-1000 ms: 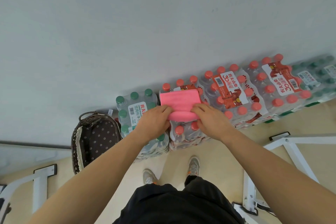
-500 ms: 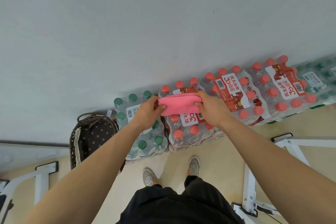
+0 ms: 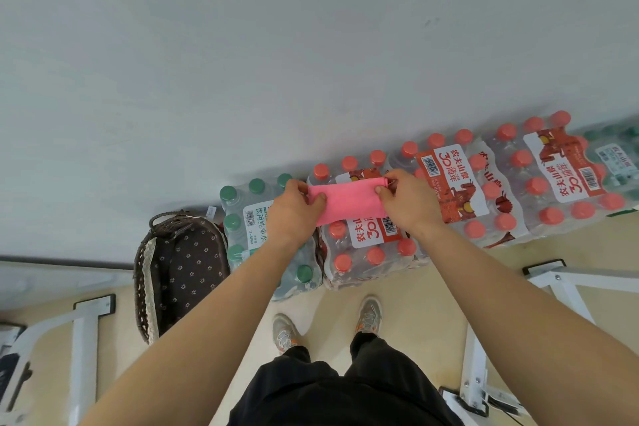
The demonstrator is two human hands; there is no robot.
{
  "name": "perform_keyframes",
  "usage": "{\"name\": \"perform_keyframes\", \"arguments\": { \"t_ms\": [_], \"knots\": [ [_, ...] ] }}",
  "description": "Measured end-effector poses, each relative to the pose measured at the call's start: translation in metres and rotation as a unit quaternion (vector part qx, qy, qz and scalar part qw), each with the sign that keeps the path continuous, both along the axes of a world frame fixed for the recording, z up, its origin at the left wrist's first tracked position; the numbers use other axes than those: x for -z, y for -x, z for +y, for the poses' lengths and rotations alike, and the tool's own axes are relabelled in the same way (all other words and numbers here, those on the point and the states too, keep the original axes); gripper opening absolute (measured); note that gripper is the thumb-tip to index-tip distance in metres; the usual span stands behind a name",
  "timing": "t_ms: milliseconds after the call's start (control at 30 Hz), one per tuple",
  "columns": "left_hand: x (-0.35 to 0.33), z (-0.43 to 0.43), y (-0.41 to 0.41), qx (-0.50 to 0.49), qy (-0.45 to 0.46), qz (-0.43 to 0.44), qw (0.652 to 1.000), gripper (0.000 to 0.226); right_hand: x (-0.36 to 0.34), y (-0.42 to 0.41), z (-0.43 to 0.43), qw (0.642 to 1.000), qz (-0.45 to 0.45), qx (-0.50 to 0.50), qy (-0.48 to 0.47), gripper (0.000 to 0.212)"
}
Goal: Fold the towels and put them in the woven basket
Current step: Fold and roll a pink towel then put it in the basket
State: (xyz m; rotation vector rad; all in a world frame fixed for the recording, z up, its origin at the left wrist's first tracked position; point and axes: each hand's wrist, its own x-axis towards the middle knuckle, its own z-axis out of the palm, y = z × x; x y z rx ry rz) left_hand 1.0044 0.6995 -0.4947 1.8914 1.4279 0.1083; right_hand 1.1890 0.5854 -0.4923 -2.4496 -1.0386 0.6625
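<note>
A pink towel (image 3: 349, 201), folded into a narrow strip, lies across the top of a pack of red-capped bottles (image 3: 366, 245). My left hand (image 3: 294, 211) pinches its left end and my right hand (image 3: 406, 202) pinches its right end, thumbs on top. The woven basket (image 3: 147, 287), dark brown with a dotted fabric lining, stands on the floor to the left, below and left of my left hand. I see no towel inside it.
A pack of green-capped bottles (image 3: 249, 218) sits between the basket and the red-capped pack. More red-capped packs (image 3: 518, 183) run to the right along the grey wall. White metal frames (image 3: 83, 339) (image 3: 484, 339) stand on both sides of my feet.
The towel went from a wider flat rectangle to a narrower strip, folded over away from me. Both hands moved from its near edge to its two ends.
</note>
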Motion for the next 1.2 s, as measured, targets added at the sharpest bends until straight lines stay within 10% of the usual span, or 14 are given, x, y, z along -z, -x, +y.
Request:
{"name": "perform_keyframes", "arguments": {
  "t_ms": [200, 533, 1200],
  "knots": [
    [0.012, -0.012, -0.01, 0.247, -0.379, -0.021, 0.892, 0.024, 0.002, 0.014, 0.008, 0.991, -0.123, -0.028, -0.045, 0.024],
    [0.012, -0.025, -0.023, 0.184, -0.251, -0.034, 0.95, 0.026, 0.012, 0.027, 0.006, 0.975, -0.164, -0.144, -0.027, 0.024],
    [0.038, -0.028, -0.023, 0.255, -0.225, 0.118, 0.933, 0.056, 0.033, 0.002, -0.007, 0.945, -0.184, -0.254, 0.095, 0.065]
  ]
}}
